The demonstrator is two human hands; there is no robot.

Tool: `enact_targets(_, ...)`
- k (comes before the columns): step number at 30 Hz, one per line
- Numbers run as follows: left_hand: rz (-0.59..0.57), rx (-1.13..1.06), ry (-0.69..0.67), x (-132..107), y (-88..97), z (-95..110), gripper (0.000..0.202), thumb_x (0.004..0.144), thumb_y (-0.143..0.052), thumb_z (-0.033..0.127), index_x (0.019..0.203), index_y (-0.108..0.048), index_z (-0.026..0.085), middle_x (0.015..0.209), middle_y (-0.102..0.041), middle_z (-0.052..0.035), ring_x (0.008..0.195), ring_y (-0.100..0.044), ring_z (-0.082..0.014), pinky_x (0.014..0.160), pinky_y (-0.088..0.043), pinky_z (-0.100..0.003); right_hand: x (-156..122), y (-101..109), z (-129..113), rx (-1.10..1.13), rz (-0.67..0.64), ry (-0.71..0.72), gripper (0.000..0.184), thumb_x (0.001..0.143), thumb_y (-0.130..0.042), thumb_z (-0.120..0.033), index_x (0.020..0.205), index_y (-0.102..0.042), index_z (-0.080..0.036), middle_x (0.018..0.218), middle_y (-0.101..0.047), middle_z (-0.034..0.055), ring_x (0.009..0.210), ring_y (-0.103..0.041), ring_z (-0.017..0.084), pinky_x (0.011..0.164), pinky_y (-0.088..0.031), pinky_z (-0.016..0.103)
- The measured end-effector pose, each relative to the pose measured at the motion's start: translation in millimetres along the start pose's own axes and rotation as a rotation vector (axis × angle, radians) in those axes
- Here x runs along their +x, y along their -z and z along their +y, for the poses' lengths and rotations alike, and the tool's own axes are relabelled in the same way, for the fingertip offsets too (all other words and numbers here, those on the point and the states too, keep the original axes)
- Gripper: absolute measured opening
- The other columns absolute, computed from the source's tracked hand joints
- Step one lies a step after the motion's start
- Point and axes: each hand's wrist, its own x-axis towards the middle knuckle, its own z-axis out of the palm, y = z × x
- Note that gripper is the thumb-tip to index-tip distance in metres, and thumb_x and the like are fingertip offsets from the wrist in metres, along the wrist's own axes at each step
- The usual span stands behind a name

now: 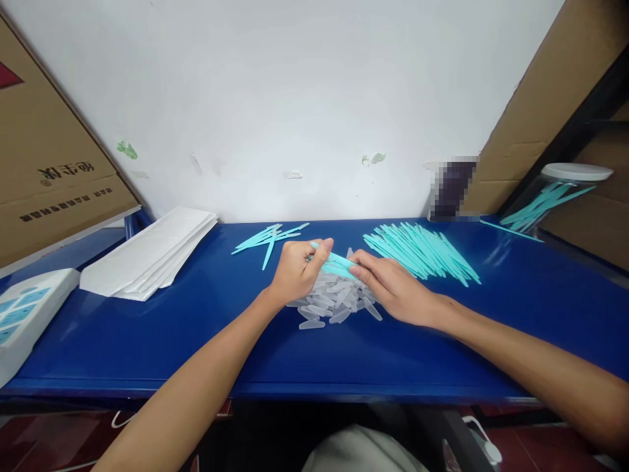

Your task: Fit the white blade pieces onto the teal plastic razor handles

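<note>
While both hands meet above the blue table, the left hand is closed around one end of some turquoise sticks, their number unclear, and the right hand pinches the other end. Directly beneath the hands lies a heap of translucent pieces. A slack grip could drop a stick among them; squeezing hard from both ends could bend one, as they look slim. Just beyond the left hand lies a small group of pale-tipped sticks. Just beyond the right hand, a larger turquoise pile could scatter if knocked. Farther right, a clear, white-lidded jar holds several leaning turquoise sticks. Well left of the left hand, the contents of a cardboard box cannot be seen.
</note>
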Motion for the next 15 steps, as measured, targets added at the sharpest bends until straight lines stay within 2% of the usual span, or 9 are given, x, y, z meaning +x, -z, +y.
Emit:
enact_targets(4,0.367,0.021,0.140,9,23.6,-18,0.063,0.097,-0.046,0.059,0.048,-0.045,0.019,0.044,-0.041,0.0022,0.044,-0.040,-0.0102,0.049,-0.032,-0.027,0,16,16,-0.074,0.080,-0.073,0.030,0.105,-0.032,-0.045,0.094,-0.048,-0.023,0.069,-0.047,-0.0034,0.057,-0.041,0.013,0.057,-0.029,0.029)
enact_targets(5,0.414,0.025,0.159,11,28.7,-22,0.063,0.096,-0.047,0.060,0.048,-0.047,0.019,0.044,-0.044,0.0016,0.044,-0.042,-0.0105,0.049,-0.034,-0.027,-1,20,20,-0.094,0.122,-0.082,0.030,0.105,-0.032,-0.045,0.093,-0.049,-0.023,0.069,-0.047,-0.0029,0.059,-0.042,0.014,0.058,-0.031,0.029)
enact_targets(9,0.367,-0.012,0.158,12,32.6,-29,0.065,0.095,-0.046,0.063,0.047,-0.049,0.020,0.044,-0.047,0.0006,0.045,-0.046,-0.0108,0.051,-0.038,-0.026,1,28,31,-0.122,0.219,-0.131,0.031,0.104,-0.034,-0.047,0.094,-0.051,-0.023,0.067,-0.045,-0.0031,0.060,-0.042,0.015,0.061,-0.032,0.029)
enact_targets(13,0.293,-0.017,0.170,6,14.0,-20,0.065,0.096,-0.044,0.062,0.047,-0.049,0.019,0.044,-0.049,0.0004,0.045,-0.048,-0.0110,0.052,-0.039,-0.026,6,21,30,0.022,0.364,-0.221,0.041,0.103,-0.029,-0.054,0.091,-0.052,-0.022,0.068,-0.044,-0.0022,0.061,-0.043,0.014,0.059,-0.034,0.029)
enact_targets(15,0.245,-0.027,0.191,1,0.4,-12,0.065,0.097,-0.042,0.062,0.048,-0.048,0.019,0.045,-0.049,0.0004,0.046,-0.048,-0.0111,0.052,-0.038,-0.026,9,16,25,0.151,0.343,-0.241,0.046,0.101,-0.031,-0.059,0.095,-0.055,-0.021,0.068,-0.044,-0.0024,0.059,-0.041,0.014,0.055,-0.033,0.028)
